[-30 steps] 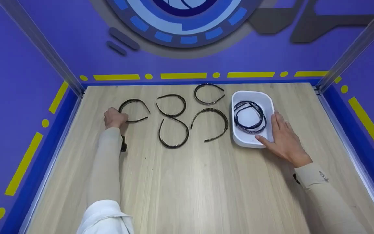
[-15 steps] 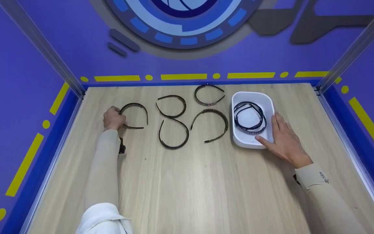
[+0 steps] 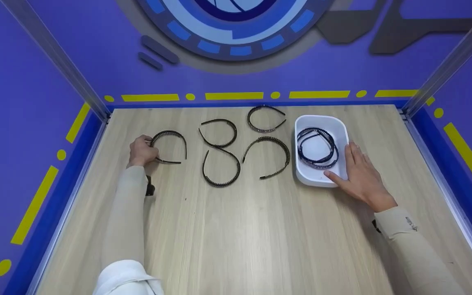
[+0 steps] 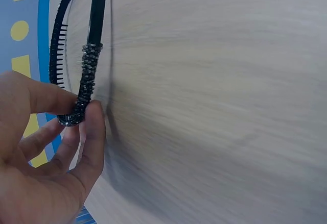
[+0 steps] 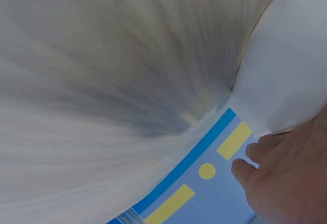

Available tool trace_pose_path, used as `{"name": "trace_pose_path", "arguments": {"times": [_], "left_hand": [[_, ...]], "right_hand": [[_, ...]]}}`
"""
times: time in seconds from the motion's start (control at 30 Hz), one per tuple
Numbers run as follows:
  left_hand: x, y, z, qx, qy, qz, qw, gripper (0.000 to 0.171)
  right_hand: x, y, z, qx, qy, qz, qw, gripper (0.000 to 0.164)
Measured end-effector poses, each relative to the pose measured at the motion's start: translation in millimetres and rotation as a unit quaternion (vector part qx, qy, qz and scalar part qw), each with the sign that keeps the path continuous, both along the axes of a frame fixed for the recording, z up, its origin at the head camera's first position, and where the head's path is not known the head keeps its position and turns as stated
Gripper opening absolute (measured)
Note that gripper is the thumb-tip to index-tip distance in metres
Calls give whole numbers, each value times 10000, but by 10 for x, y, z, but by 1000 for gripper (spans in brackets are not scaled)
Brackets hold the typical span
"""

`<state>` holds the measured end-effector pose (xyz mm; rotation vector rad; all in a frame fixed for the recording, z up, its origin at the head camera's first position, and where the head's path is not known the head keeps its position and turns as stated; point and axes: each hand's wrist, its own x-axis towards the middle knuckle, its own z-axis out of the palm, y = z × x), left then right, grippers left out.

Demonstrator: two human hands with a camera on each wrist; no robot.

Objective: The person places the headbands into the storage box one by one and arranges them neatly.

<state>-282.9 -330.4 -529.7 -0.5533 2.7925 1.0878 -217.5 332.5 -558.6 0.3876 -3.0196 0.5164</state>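
Observation:
At the table's left, my left hand (image 3: 142,151) pinches a black headband (image 3: 170,132) at its curved middle, the two arms pointing right. In the left wrist view the headband (image 4: 89,63) shows sparkly dark beads and inner comb teeth, held between thumb and fingers (image 4: 94,132). My right hand (image 3: 363,178) lies against the right side of a white plastic box (image 3: 322,180), its fingers straight along the wall and the thumb at the near rim. Inside the box lie several dark headbands (image 3: 320,164). The right wrist view shows the box's wall (image 5: 286,66) beside the hand (image 5: 291,173).
Between the left hand and the box, loose headbands lie on the wooden table (image 3: 236,237): two black ones (image 3: 219,145) (image 3: 221,185) meeting at one spot, a toothed one (image 3: 288,155) nearer the box, and a sparkly one (image 3: 262,130) at the back. Blue-purple panels (image 3: 228,84) enclose the table.
The left hand has turned the pinched headband slightly clockwise and brought its open ends nearer the body. The right hand stays at the box, and the other headbands lie as before.

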Motion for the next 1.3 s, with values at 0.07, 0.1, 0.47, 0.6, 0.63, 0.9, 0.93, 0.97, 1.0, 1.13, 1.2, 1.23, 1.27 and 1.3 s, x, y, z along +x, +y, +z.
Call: {"name": "trace_pose_path", "arguments": {"times": [0.07,0.1,0.47,0.6,0.63,0.9,0.93,0.97,1.0,1.13,1.2,1.23,1.27,1.3], "left_hand": [[11,6,12,-9,-9,4,10000,61],[18,10,22,-18,3,9,10000,60],[79,18,173,-60,242,-361,9990,47],[91,34,206,-52,370,-450,9983,45],[92,40,213,-71,418,-466,9980,46],[132,152,281,-285,993,-921,9904,44],[138,170,289,-310,1063,-984,9890,44],[145,192,297,-324,1122,-1045,9876,43],[152,211,305,-348,1189,-1114,9860,43],[165,307,337,-373,1362,-1335,9809,42],[162,354,352,-404,1454,-1437,9780,42],[161,384,357,-417,1487,-1474,9769,41],[163,411,366,-432,1513,-1503,9760,41],[162,436,374,-453,1551,-1528,9750,41]], "right_hand": [[-4,0,-2,9,27,12,10000,115],[-6,0,-3,8,24,15,10000,115],[1,4,-3,-9,-8,16,10000,116],[5,7,1,-23,-9,6,10000,115],[6,6,2,-22,-7,6,10000,115],[4,0,-10,-44,86,20,10000,115],[2,-2,-11,-39,102,29,9999,115],[-1,-2,-14,-36,116,36,9999,114],[-6,-1,-18,-41,128,50,9999,114],[-12,3,-30,-32,162,52,9998,114],[-9,4,-35,-44,169,50,9998,114],[-7,5,-33,-42,170,44,9998,114],[-5,5,-29,-49,166,48,9998,114],[-2,6,-24,-48,155,48,9999,114]]}}
